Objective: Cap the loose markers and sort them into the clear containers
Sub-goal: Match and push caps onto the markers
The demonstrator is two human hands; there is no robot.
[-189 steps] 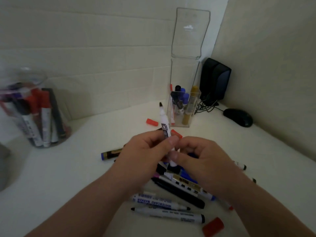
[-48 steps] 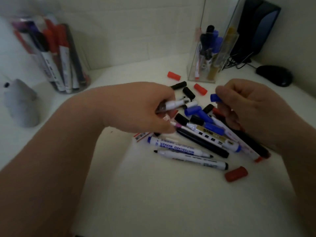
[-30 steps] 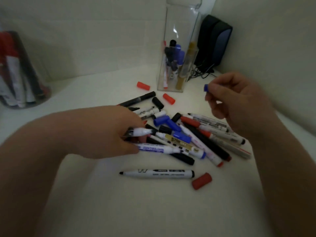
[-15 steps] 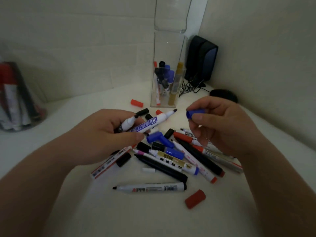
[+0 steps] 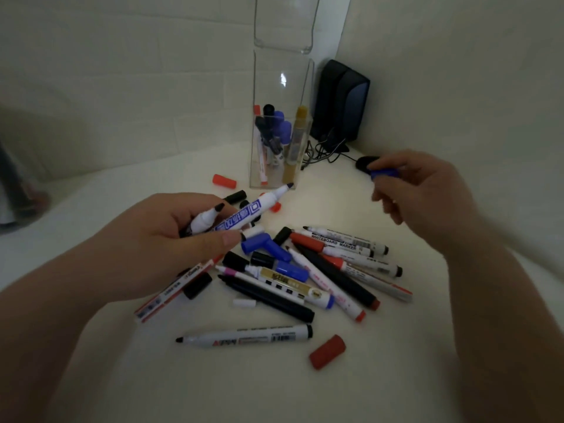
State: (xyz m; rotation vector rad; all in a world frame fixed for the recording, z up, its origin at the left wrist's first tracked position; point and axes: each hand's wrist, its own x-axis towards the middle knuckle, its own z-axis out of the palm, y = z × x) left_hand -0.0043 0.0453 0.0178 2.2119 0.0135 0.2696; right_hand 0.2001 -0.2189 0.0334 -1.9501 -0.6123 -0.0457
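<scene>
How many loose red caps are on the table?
3. The far red cap lies left of the clear container; the middle red cap peeks from behind the blue-tipped marker in the left hand; the near red cap lies nearest the camera. Others may be hidden.

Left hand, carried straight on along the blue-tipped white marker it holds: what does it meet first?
Probably the tall clear rectangular container: the blue-tipped white marker in the left hand aims at its lower front wall, tip close; depth unclear.

One view only, head-worn: wide-angle, facing forward and down, close over left hand [image 5: 171, 239] and right hand [image 5: 421, 193], table [image 5: 274, 392] running to wall corner [image 5: 343, 25].
</scene>
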